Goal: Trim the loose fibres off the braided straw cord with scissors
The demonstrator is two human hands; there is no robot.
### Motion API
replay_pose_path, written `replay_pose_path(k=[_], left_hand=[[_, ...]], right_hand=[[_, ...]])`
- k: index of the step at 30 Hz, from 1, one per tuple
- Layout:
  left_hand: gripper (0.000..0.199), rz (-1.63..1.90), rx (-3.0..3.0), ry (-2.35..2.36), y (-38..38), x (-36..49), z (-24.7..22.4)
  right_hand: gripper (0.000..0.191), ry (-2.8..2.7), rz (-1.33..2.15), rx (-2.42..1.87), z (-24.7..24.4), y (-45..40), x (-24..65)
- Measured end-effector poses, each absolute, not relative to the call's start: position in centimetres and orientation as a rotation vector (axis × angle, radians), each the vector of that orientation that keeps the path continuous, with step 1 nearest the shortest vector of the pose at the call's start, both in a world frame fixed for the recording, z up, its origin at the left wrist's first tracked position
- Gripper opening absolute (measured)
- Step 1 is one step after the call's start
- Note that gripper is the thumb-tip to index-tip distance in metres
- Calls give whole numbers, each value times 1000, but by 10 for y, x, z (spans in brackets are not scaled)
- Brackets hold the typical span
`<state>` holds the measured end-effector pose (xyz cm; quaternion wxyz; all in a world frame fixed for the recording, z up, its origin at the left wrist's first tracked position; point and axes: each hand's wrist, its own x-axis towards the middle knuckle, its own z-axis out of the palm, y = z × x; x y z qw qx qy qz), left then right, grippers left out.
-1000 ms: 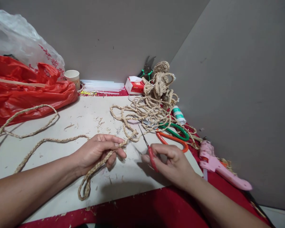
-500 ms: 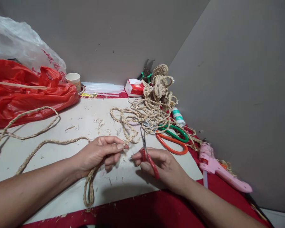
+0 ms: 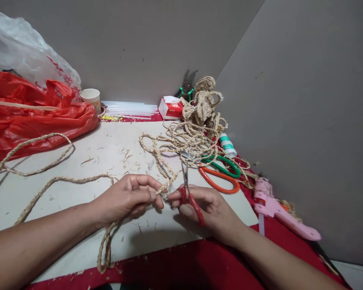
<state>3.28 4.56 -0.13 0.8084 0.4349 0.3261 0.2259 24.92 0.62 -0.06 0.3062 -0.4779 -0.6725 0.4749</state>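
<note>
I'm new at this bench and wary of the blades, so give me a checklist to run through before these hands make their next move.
1. Left hand gripping the braided cord: ok, pinched at the fingertips.
2. Right hand controlling the red-handled scissors: ok, fingers at the handles.
3. Blades pointing away from the left hand: ok, directed toward the back.
4. Blade tips clear of the cord pile: cannot tell, they overlap its edge in this view.
5. White board free of scraps: not ok, bits lie scattered.
6. Pink glue gun cold: cannot tell.
</note>
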Motion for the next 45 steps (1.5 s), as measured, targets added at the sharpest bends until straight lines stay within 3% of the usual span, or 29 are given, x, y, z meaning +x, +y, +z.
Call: replay_pose_path(k=[6,15,19,24,32,37,45], left_hand=[[25,507,925,746,47,33,-2],[10,578,870,753,47,34,5],[18,596,828,783,47,34,8],[31,646,850,855,48,35,3],[32,770,851,927,47,37,-2],[24,825,1035,997,45,37,-2],[13,870,1245,1068,41,37,3]], right_hand=[[33,-1823,1328,-1281,-1,4,248],[28,-1868,1302,-1293,1,4,247],[30,-1904,1346,-1292,1,2,247],[44,-1692,1692,-1243,0,0,248],[58,-1195,2371,-937,-5,-6,249],[55,-860,2477,-784,-15,-5,249],[58,-771,2478,-689,-16,-11,247]])
